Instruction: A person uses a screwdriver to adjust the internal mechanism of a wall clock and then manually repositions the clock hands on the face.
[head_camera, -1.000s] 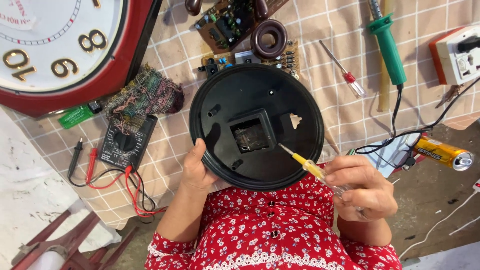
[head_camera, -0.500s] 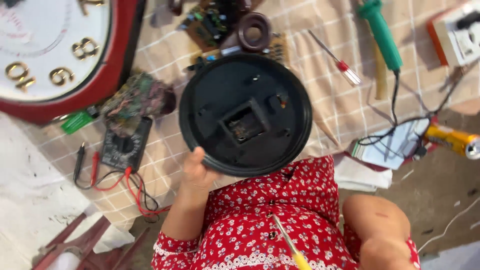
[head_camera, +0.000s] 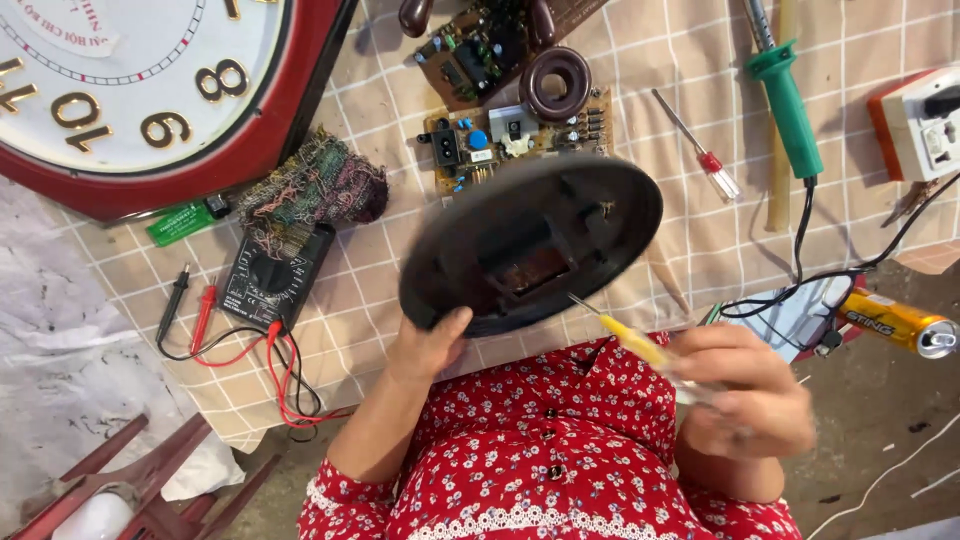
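Right hand is clamping a yellow-handled screwdriver, its tip touching the black clock back. Left hand is gripping that clock's lower rim, tilting it above the counter. Movement appears still seated, so work looks unfinished. Beyond the clock: circuit board.

The checked cloth is crowded — circuit boards just above the tilted black clock back, a multimeter with trailing leads to its left. Open cloth lies between the small red-handled screwdriver and the green soldering iron — though its cable loops across below.
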